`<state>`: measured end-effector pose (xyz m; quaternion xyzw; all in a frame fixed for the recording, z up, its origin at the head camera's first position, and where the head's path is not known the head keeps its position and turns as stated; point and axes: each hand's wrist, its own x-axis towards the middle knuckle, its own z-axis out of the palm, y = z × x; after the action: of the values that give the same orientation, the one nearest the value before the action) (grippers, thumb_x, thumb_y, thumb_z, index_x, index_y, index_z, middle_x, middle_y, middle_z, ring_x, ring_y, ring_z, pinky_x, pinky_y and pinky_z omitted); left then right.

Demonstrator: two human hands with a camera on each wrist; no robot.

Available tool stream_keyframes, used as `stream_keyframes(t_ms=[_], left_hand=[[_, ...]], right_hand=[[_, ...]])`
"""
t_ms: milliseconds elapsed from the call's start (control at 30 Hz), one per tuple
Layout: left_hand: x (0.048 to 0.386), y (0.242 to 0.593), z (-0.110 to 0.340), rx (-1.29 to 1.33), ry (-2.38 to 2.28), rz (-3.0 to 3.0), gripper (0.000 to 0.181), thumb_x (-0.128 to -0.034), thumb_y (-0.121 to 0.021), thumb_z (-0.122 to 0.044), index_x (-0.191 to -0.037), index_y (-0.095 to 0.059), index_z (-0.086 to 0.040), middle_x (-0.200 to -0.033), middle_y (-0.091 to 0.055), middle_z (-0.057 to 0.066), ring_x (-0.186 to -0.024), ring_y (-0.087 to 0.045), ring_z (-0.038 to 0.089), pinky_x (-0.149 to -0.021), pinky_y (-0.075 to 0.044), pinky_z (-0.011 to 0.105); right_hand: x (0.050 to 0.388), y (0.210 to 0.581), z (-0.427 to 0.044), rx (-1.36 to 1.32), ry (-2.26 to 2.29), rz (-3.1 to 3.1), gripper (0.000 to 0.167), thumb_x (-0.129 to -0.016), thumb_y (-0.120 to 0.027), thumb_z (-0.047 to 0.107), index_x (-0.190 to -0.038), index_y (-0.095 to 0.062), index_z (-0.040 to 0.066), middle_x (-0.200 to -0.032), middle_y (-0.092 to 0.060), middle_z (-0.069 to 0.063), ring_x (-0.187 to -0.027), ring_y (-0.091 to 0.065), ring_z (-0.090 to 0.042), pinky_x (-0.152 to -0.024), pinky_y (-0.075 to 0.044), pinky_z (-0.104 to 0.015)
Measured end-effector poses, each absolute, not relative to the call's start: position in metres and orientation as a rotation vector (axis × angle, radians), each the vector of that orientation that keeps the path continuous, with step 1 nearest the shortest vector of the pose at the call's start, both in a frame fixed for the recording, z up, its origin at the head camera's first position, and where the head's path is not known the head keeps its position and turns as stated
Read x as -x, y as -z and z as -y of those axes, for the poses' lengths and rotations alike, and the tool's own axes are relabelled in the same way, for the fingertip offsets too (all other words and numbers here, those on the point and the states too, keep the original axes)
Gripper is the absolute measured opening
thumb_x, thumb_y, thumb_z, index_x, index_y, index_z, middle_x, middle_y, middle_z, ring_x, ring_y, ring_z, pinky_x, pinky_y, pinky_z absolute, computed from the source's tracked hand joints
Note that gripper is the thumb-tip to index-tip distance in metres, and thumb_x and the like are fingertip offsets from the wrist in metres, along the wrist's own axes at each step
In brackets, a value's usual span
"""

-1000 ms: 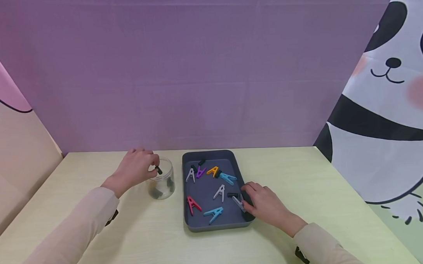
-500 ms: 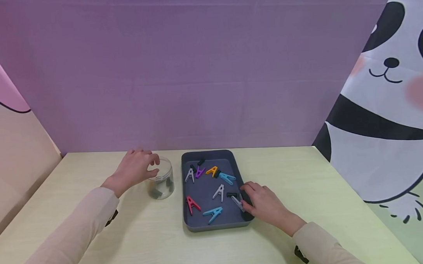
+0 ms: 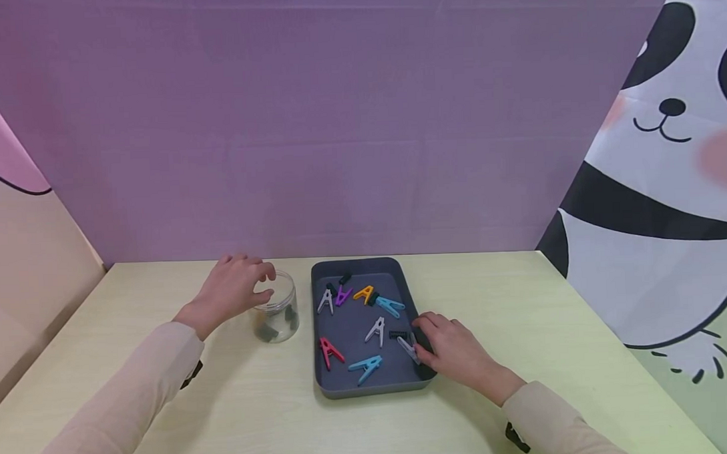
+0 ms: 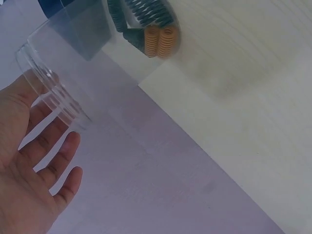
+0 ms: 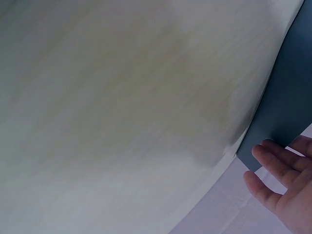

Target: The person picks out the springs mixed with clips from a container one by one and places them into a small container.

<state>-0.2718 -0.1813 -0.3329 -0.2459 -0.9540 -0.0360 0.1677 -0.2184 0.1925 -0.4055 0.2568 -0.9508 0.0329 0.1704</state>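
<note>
My left hand (image 3: 229, 293) hangs over the mouth of a clear jar (image 3: 278, 321), its fingers apart with nothing between them. In the left wrist view, dark springs (image 4: 148, 10) and orange springs (image 4: 160, 42) lie in the jar. My right hand (image 3: 461, 354) rests at the right wall of the grey tray (image 3: 375, 389), thumb and fingers around the edge; in the right wrist view, its fingertips touch the tray's outer side (image 5: 287, 83). Beside that hand a grey clip (image 3: 408, 350) and a black spring (image 3: 398, 334) lie inside the tray.
Elsewhere in the tray are a red clip (image 3: 330, 352), blue clips (image 3: 367, 367), a white clip (image 3: 376, 330), an orange clip (image 3: 364, 294), a purple clip (image 3: 343, 295) and small black springs. A purple backdrop (image 3: 336, 121) stands behind the table (image 3: 225, 405).
The black spring that my left hand pinched over the jar has left its fingers, which have parted. My right hand stays at the tray's edge.
</note>
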Motion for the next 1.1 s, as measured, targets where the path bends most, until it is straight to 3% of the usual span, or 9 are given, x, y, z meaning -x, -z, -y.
stream_keyframes(t_ms=[1100], left_hand=[[0.27, 0.328, 0.106, 0.803, 0.017, 2.722, 0.027, -0.0819, -0.064, -0.037, -0.104, -0.064, -0.021, -0.104, -0.065, -0.001, -0.101, -0.056, 0.022, -0.092, -0.04, 0.041]], right_hand=[[0.217, 0.405, -0.191, -0.707, -0.11, 2.737, 0.033, -0.081, -0.063, 0.026, -0.106, -0.059, 0.004, -0.107, -0.061, -0.007, -0.097, -0.058, -0.02, -0.076, -0.05, -0.037]])
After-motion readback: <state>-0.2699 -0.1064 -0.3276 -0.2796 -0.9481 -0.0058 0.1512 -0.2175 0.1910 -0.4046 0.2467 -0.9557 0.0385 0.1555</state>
